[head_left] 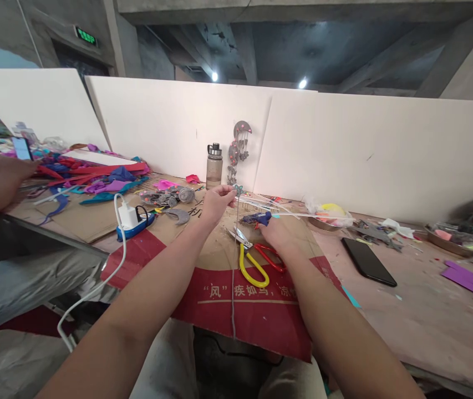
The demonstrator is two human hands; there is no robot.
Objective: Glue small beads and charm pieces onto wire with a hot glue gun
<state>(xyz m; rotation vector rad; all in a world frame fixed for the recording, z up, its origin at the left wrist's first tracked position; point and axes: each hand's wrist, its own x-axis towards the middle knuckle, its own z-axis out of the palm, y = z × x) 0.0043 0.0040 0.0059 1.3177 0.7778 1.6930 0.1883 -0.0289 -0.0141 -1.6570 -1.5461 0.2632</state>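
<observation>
My left hand (pixel 217 204) is closed in a pinch on a small teal star-like piece (pixel 238 190). A grey yarn strand (pixel 233 288) hangs from that piece over the cardboard toward me. My right hand (pixel 276 231) is wrapped round a dark blue hot glue gun (pixel 257 219), its nozzle pointing left, below and to the right of the star piece. A long white glue stick (pixel 296 215) seems to run out behind the gun. Between my arms lie scissors (pixel 253 271) with one yellow and one red handle, blades spread a little.
Red-printed cardboard (pixel 261 324) covers the table before me. A power strip (pixel 134 227) with a white cable stands left, a bottle (pixel 214 166) behind, a black phone (pixel 368 261) right. Beside a pile of coloured cloth (pixel 107 174), another person's hand (pixel 5 172) is near a phone.
</observation>
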